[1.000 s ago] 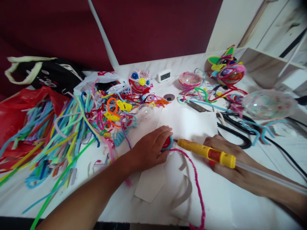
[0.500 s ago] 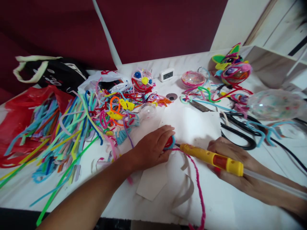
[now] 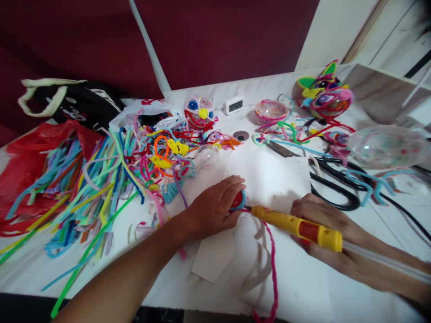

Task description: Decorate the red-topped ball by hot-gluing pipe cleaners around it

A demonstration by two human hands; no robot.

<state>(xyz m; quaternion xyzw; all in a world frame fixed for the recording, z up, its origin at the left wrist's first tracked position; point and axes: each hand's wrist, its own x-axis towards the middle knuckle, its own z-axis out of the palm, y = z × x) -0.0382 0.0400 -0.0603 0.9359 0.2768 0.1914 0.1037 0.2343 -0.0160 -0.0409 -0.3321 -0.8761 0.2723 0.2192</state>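
Note:
My left hand [image 3: 215, 207] is closed around a small round piece of coiled pipe cleaner [image 3: 239, 200], red inside with a light blue rim; much of it is hidden by my fingers. In my right hand [image 3: 323, 229] is a yellow hot glue gun [image 3: 299, 227], with a clear glue stick [image 3: 384, 260] coming out of its back end. The gun's nozzle points left and meets, or nearly meets, the blue rim. From that spot a dark pink pipe cleaner [image 3: 274, 269] hangs down in a curve towards the table's front edge.
White paper [image 3: 269, 172] lies beneath my hands. Large black-handled scissors [image 3: 336, 188] and a clear plastic shell [image 3: 387, 146] are at the right. Loose pipe cleaners [image 3: 101, 197] spread over the left. A small digital clock [image 3: 234, 105] and decorated balls [image 3: 199, 113] stand behind.
The glue gun's tip has shifted slightly left and down along the coiled piece's rim. The hanging end of the pink pipe cleaner has swung left. My left hand has stayed still.

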